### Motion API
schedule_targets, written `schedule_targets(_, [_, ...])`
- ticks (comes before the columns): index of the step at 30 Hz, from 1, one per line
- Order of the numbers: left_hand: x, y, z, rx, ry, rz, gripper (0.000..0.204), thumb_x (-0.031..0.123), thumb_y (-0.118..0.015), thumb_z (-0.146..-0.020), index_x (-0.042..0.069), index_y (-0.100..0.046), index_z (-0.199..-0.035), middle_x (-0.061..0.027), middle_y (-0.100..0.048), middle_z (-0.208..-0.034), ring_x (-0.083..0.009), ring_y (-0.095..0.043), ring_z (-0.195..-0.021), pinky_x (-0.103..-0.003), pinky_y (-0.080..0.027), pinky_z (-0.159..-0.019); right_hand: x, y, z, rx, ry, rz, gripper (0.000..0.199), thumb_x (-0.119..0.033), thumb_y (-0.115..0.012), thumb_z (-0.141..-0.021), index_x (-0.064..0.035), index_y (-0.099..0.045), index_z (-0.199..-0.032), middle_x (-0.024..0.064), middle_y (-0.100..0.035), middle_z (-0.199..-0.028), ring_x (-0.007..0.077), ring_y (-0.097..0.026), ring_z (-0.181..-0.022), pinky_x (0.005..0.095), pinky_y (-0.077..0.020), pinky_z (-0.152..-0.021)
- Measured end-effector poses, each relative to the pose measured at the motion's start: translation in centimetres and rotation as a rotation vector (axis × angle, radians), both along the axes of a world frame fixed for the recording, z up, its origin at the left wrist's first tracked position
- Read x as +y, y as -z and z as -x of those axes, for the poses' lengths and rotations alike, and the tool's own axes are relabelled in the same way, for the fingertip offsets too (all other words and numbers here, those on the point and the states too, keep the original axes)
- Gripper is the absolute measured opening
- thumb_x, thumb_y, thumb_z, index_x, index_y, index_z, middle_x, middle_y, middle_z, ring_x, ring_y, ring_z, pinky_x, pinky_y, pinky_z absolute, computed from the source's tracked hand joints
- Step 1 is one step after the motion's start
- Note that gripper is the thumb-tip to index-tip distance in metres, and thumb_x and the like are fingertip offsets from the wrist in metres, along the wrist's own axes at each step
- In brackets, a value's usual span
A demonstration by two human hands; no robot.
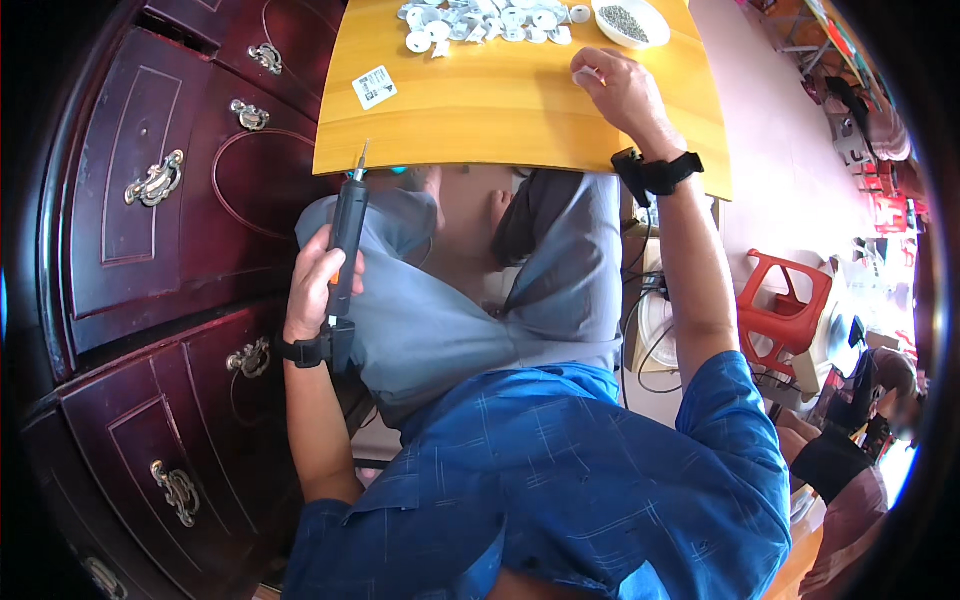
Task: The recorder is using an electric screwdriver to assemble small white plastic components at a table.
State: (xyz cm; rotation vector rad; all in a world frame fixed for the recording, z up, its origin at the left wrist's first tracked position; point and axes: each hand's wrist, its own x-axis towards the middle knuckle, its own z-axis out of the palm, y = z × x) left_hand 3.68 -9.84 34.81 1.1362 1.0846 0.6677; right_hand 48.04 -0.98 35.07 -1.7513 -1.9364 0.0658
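My left hand (318,278) is wrapped round a slim black electric screwdriver (350,215). The tool stands nearly upright in the picture, its thin bit reaching the near edge of the yellow wooden table (480,115). Over the right part of the tabletop, my right hand (630,95) pinches a small white piece (587,75) between thumb and fingers; its exact kind is partly hidden. A pile of white round plastic parts (480,20) lies at the table's far side. Beside it, just beyond my right hand, sits a white bowl (658,30) of small metal pieces, too fine to tell apart.
A white printed label (374,87) lies on the table's left part. Dark red cabinets (130,230) with metal handles stand close on the left. To the right are a red plastic stool (785,305), black cables (640,340) and another person (850,450) at the lower right.
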Motion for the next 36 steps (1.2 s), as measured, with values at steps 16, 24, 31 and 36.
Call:
schedule_targets(16, [0.3, 0.2, -0.6, -0.085, 0.062, -0.012, 0.023, 0.019, -0.049, -0.093, 0.002, -0.052, -0.109, -0.0069, -0.06, -0.08, -0.0123, -0.059, -0.062, -0.026, -0.05, -0.059, 3.7, -6.4, -7.0, 0.072, 0.197, -0.136, 0.012, -0.015, -0.067, -0.083, -0.0089, -0.073, -0.09, 0.0108, -0.072, -0.079, 0.026, -0.07, -0.072, 0.0366, -0.0554, -0.069])
schedule_targets(24, [0.1, 0.3, -1.6, -0.087, 0.053, 0.012, 0.029, 0.02, -0.052, -0.091, 0.002, -0.051, -0.113, -0.0058, -0.059, -0.082, -0.0117, -0.058, -0.063, -0.026, -0.049, -0.06, 8.6, -5.1, -6.9, -0.196, 0.137, 0.261, 0.022, -0.029, -0.065, -0.081, -0.0133, -0.074, -0.093, 0.0101, -0.073, -0.089, 0.0298, -0.069, -0.084, 0.0398, -0.054, -0.076])
schedule_targets(31, [0.2, 0.4, -1.7, -0.071, 0.02, 0.001, 0.029, 0.021, -0.053, -0.091, 0.001, -0.052, -0.113, -0.0058, -0.06, -0.081, -0.0119, -0.058, -0.063, -0.026, -0.05, -0.061, 10.8, -3.9, -8.4, -0.234, 0.166, 0.352, 0.019, -0.027, -0.07, -0.076, -0.0149, -0.073, -0.091, 0.0066, -0.072, -0.09, 0.0247, -0.068, -0.085, 0.0378, -0.0529, -0.074])
schedule_targets(36, [0.2, 0.4, -1.2, -0.076, 0.018, -0.003, 0.031, 0.024, -0.054, -0.092, 0.001, -0.052, -0.113, -0.0064, -0.06, -0.082, -0.0118, -0.059, -0.063, -0.026, -0.051, -0.06, 10.5, -3.5, -8.5, -0.209, 0.199, 0.345, 0.02, -0.03, -0.071, -0.075, -0.0178, -0.073, -0.09, 0.0049, -0.073, -0.088, 0.0247, -0.069, -0.086, 0.0374, -0.0519, -0.076])
